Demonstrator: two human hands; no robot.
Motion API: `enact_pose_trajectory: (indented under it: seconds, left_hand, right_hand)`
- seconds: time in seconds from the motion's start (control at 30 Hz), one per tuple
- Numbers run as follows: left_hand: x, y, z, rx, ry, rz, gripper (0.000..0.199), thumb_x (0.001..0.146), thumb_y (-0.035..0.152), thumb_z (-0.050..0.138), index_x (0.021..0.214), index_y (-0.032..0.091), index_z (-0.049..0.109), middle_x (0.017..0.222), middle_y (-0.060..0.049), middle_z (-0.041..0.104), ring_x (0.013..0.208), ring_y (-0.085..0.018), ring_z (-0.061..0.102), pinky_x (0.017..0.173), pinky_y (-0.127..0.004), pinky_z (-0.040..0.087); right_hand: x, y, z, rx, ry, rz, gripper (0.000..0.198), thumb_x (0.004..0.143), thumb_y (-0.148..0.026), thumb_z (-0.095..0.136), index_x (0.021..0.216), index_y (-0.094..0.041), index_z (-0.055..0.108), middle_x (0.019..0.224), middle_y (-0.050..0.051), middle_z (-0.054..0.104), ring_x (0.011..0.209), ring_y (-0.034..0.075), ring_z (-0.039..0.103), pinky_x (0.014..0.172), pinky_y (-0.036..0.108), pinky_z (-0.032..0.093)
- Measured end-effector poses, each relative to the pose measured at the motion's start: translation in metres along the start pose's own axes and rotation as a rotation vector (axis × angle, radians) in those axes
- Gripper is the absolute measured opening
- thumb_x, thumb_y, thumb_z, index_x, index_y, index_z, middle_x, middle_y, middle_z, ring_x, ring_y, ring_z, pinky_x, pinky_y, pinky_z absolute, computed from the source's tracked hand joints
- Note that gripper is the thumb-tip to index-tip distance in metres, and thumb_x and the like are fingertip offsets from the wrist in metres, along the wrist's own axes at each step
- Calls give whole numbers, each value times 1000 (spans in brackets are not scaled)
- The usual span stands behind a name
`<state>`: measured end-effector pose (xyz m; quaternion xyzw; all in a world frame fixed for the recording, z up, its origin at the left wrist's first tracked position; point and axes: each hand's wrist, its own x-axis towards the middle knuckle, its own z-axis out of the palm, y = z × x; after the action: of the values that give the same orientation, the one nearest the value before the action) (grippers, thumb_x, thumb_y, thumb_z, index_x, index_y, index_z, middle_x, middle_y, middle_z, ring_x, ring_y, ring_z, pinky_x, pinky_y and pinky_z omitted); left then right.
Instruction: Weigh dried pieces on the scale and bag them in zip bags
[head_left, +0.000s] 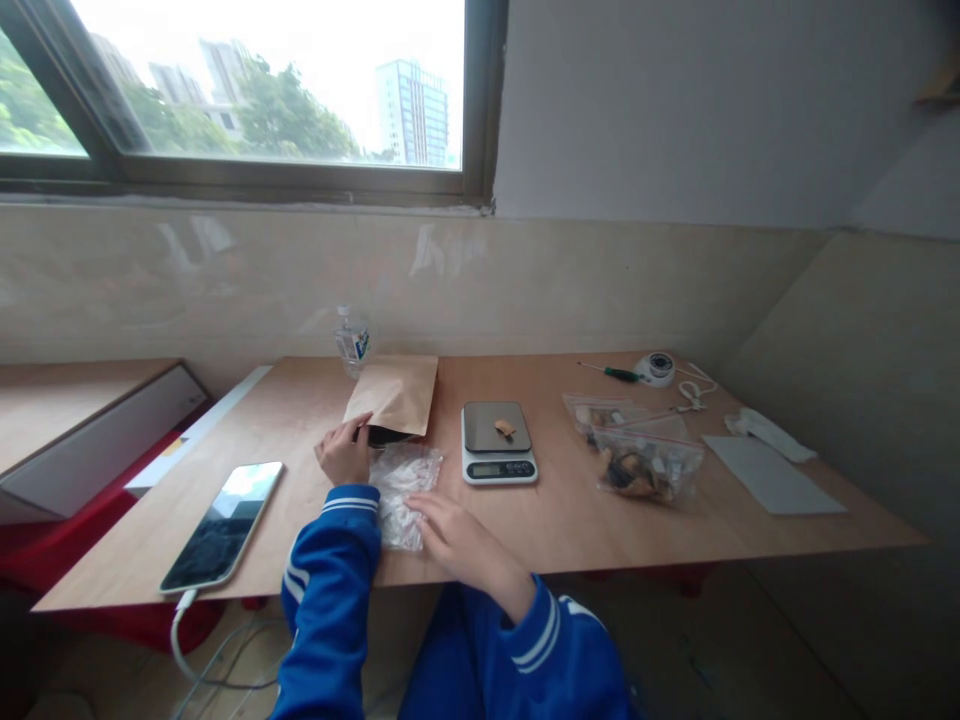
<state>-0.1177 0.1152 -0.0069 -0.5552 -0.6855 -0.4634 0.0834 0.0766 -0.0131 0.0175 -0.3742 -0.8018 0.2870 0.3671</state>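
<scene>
Resting my left hand at the open mouth of the brown paper pouch, I have my fingers loosely curled on its lower edge, touching rather than gripping as far as I can tell. My right hand lies flat and spread on the near end of a clear plastic bag, pressing it onto the table; it grips nothing. That bag lies just in front of the pouch, between my two hands.

On the scale to the right sits one small tan piece, so I judge a weighing is begun but hardly filled. Further right, two zip bags of mixed dried pieces lie closed or nearly so. Whether the pouch has anything in it I cannot see.

A phone on a cable lies to my left, a water bottle behind the pouch.
</scene>
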Motion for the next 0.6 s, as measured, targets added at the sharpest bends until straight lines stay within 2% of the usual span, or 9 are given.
enact_pose_trajectory:
  seconds: [0.1, 0.17, 0.23, 0.3, 0.37, 0.43, 0.53, 0.6]
  left_hand:
    - [-5, 7, -6, -25, 138, 64, 29, 87, 38, 48, 96, 24, 71, 89, -7, 71, 85, -24, 55, 89, -37, 30]
    - [-7, 13, -10, -48, 196, 73, 29, 87, 40, 48, 93, 25, 72, 86, -7, 71, 80, -23, 54, 87, -37, 30]
    - [-9, 16, -13, -65, 222, 68, 27, 86, 40, 49, 89, 26, 72, 85, -6, 71, 78, -23, 54, 86, -36, 30]
    - [-10, 16, -12, -78, 212, 70, 25, 85, 39, 51, 89, 26, 72, 83, -5, 71, 77, -22, 54, 85, -36, 30]
    - [-12, 14, -9, -98, 166, 85, 24, 84, 40, 53, 89, 26, 72, 81, -6, 70, 74, -22, 54, 82, -36, 32]
    - [-13, 10, -6, -136, 110, 112, 24, 83, 40, 54, 90, 25, 72, 78, -7, 69, 73, -22, 54, 79, -35, 34]
    - [-15, 6, -2, -206, 59, 149, 26, 85, 40, 53, 91, 23, 71, 77, -8, 67, 74, -22, 57, 78, -33, 37]
    - [-15, 5, -1, -235, 54, 164, 26, 85, 39, 53, 92, 23, 71, 77, -8, 68, 72, -21, 58, 77, -33, 39]
  right_hand:
    - [14, 7, 31, -277, -58, -27, 29, 88, -15, 47, 113, -13, 61, 118, 13, 62, 115, 24, 54, 100, 40, 42]
    - [20, 7, 37, -378, -77, -18, 25, 87, -12, 46, 105, -14, 63, 107, 12, 66, 107, 24, 57, 95, 39, 46]
    - [27, 0, 34, -383, -39, -7, 25, 87, -11, 43, 100, -15, 64, 98, 9, 66, 97, 22, 59, 88, 35, 49]
    - [35, -10, 27, -329, 56, -19, 30, 86, -8, 40, 105, -17, 62, 98, 7, 64, 95, 20, 58, 86, 32, 49]
    - [47, -18, 23, -289, 143, -57, 38, 85, -6, 38, 115, -18, 57, 107, 7, 61, 103, 18, 55, 92, 31, 47]
    - [61, -19, 23, -326, 164, -62, 42, 84, -5, 37, 122, -14, 52, 119, 11, 57, 114, 20, 50, 99, 32, 43]
    - [83, -7, 28, -435, 107, 79, 38, 82, -1, 38, 116, -4, 55, 119, 21, 56, 116, 27, 49, 97, 39, 43]
    - [97, 5, 31, -385, 113, 228, 33, 80, 1, 37, 105, -1, 59, 110, 26, 60, 108, 31, 55, 90, 44, 46]
